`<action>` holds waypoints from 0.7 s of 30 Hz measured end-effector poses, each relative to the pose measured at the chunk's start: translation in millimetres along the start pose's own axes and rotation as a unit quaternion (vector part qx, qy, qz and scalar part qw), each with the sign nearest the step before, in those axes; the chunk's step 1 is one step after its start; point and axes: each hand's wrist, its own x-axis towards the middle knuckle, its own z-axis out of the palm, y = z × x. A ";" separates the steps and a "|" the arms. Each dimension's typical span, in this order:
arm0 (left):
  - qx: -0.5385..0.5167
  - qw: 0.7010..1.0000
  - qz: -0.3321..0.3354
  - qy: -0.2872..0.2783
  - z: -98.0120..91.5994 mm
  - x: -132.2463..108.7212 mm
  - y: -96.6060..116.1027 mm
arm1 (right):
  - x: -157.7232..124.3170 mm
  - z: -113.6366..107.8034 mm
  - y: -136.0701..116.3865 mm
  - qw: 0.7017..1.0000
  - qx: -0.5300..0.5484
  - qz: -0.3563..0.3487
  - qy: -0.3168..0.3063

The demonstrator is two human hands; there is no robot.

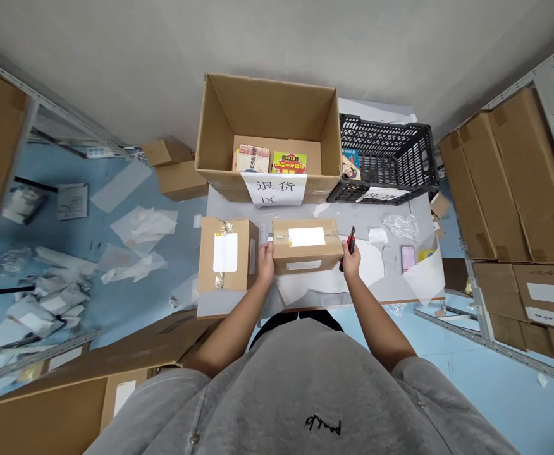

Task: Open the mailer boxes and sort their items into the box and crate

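On my feed, the taped cardboard parcel (305,246) sits just above the bottom centre of the table, its white label facing up, held between both hands. The left hand (266,262) is at the parcel's left end, its fingers pressed together against the side, though I can't make out each fingertip. The right hand (351,260) is at the right end, its fingers curled round a red-and-black utility knife (351,240), pinching the handle upright against the parcel's corner. A second taped parcel (227,254) lies just left of the left hand on the pale table (376,212). Toward the top centre stands an open carton (267,110) with books (253,159) inside and a paper sign (273,188) with Chinese characters on its front wall. A black plastic crate (386,136) sits beside it to the right. Bubble wrap (400,226) lies right of the knife, and stacked cartons (509,183) fill shelves along the right edge.
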 end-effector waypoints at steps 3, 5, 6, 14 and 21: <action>-0.051 0.997 -0.016 -0.050 -0.6 -0.2 -1.3 | -7.1 -7.5 -4.7 0.998 -0.042 -0.046 0.010; -0.062 0.993 -0.019 -0.094 2.7 -4.2 -2.5 | -10.4 -12.4 -6.8 0.995 -0.080 -0.054 -0.009; -0.061 0.992 -0.019 -0.108 4.9 -6.5 -2.3 | -10.6 -14.0 -7.6 0.993 -0.105 -0.050 -0.019; 0.063 0.996 -0.068 0.012 21.5 -1.8 25.8 | 15.7 7.4 -15.6 0.966 -0.255 0.005 0.047; 0.142 0.987 -0.048 0.054 31.7 -4.5 27.5 | 13.2 18.6 -9.4 0.960 -0.278 -0.017 0.030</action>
